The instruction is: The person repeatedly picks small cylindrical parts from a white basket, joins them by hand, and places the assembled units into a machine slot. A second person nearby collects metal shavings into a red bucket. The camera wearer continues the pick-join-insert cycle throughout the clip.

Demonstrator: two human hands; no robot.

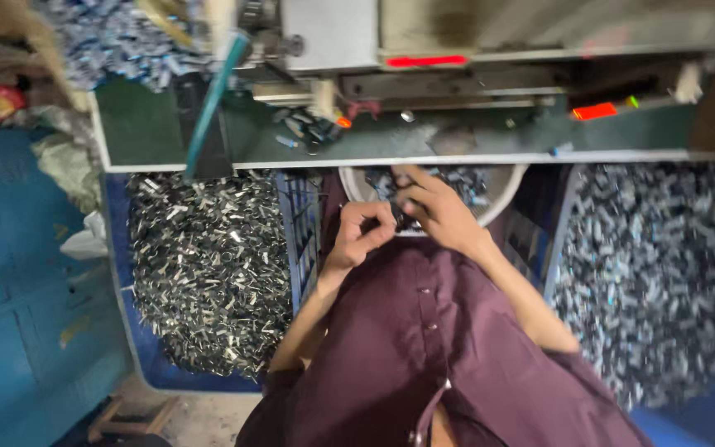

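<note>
Seen from above, a person in a maroon buttoned shirt [424,348] works with both hands over a white bowl [502,192] of small dark metal parts [457,179] set just below the front edge of a green desk [151,124]. The left hand [362,232] is curled, its fingers [374,217] closed toward the palm at the bowl's near rim; whether they pinch a part cannot be told through the blur. The right hand [436,207] lies across the bowl, fingers bent down among the parts, touching them, and appears to meet the left hand at a small dark piece [405,220] between the two.

On the person's left, a blue bin [138,331] is heaped with shiny silver metal clips [208,265]. On the right, a second heap of darker grey metal pieces [655,265] fills another container. On the desk, a teal handled tool [213,103] leans across a dark strip, a few loose parts [304,128] lie near it, and a grey machine housing [333,33] with a red strip [426,60] stands behind.
</note>
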